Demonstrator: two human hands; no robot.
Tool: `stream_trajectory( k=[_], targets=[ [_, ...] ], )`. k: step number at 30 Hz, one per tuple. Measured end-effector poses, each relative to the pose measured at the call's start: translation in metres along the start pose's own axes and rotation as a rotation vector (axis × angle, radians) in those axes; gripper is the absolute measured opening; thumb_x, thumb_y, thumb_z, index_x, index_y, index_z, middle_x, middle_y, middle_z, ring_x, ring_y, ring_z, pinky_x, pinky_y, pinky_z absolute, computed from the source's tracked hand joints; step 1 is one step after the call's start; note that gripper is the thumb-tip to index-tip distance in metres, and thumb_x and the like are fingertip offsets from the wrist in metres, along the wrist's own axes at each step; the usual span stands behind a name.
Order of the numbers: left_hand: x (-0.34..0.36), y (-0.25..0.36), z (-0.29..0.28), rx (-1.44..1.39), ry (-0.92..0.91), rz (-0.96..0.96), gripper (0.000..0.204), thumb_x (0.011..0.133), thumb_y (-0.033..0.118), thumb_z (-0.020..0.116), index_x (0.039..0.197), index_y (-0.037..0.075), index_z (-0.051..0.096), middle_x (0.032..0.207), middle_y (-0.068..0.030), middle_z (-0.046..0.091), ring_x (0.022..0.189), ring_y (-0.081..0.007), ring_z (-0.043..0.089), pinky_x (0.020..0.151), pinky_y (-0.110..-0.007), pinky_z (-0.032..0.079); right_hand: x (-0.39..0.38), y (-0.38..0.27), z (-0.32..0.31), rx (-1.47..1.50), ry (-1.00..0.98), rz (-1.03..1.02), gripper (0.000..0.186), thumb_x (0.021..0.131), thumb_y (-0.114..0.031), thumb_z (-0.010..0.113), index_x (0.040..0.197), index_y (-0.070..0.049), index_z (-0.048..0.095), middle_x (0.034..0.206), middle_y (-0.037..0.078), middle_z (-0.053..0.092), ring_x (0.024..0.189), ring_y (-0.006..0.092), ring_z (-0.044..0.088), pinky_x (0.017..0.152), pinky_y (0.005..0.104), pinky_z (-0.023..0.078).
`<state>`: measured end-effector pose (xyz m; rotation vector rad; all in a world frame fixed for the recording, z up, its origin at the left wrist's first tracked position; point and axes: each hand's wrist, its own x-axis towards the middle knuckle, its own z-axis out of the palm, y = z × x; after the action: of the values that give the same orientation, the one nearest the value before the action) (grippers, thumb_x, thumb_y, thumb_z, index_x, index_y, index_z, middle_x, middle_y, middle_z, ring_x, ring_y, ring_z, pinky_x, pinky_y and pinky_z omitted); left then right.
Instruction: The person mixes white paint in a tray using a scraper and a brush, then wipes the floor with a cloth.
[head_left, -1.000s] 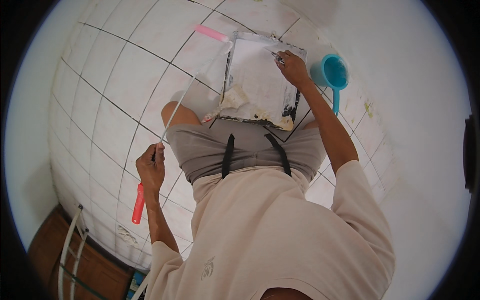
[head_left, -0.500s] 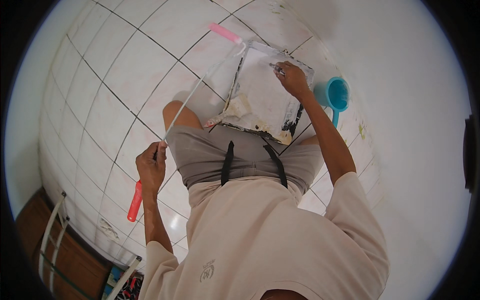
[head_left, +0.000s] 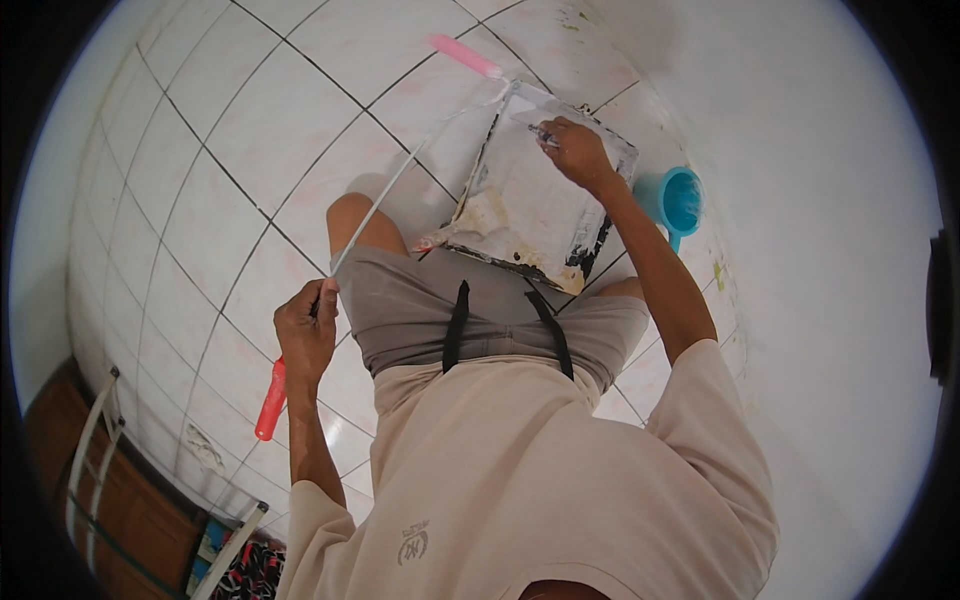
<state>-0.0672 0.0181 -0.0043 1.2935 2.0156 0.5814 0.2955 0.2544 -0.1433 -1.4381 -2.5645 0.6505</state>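
Note:
My left hand (head_left: 306, 325) is closed on the long thin rod of a paint roller (head_left: 385, 192). Its red handle (head_left: 270, 402) sticks out below the hand, and its pink sleeve (head_left: 465, 55) is beyond the tray's far left corner. Closed over the far part of the paint-smeared tray (head_left: 530, 195), my right hand (head_left: 578, 153) grips a small tool (head_left: 544, 135) with a dark, paint-spotted shaft. The fingers cover much of it, so its kind is unclear. A flat paintbrush (head_left: 475, 218) with pale bristles rests at the tray's near left edge.
A turquoise dipper (head_left: 670, 200) stands right of the tray, beside the white wall (head_left: 810, 250). White tiled floor (head_left: 270, 130) stretches out to the left. A pale metal frame (head_left: 90, 450) and a brown wooden panel (head_left: 130, 510) are at the lower left.
My right hand has shifted slightly left with the small tool. The roller's sleeve, the tray and the dipper appear a little further right as the view shifts. Both hands keep their grip.

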Motion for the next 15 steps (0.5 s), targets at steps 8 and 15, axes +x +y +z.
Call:
stream_trajectory(
  k=[8, 15],
  targets=[
    [0.001, 0.005, 0.01, -0.016, 0.008, 0.016, 0.024, 0.092, 0.019, 0.06, 0.084, -0.002, 0.064, 0.053, -0.0041, 0.048, 0.05, -0.0093, 0.042, 0.048, -0.025, 0.036, 0.002, -0.006, -0.003, -0.052, -0.052, -0.024, 0.028, 0.086, -0.025, 0.055, 0.104, -0.004, 0.061, 0.099, 0.014, 0.061, 0.089, 0.0333, 0.061, 0.076, 0.0427, 0.049],
    [0.002, 0.007, 0.011, 0.0, 0.002, 0.028, 0.026, 0.093, 0.021, 0.059, 0.083, -0.002, 0.064, 0.053, -0.0048, 0.049, 0.049, -0.0099, 0.043, 0.049, -0.026, 0.037, -0.02, -0.012, -0.003, -0.054, -0.048, 0.01, 0.024, 0.086, -0.023, 0.054, 0.101, -0.006, 0.061, 0.1, 0.011, 0.061, 0.086, 0.0317, 0.061, 0.074, 0.041, 0.049]
  ],
)
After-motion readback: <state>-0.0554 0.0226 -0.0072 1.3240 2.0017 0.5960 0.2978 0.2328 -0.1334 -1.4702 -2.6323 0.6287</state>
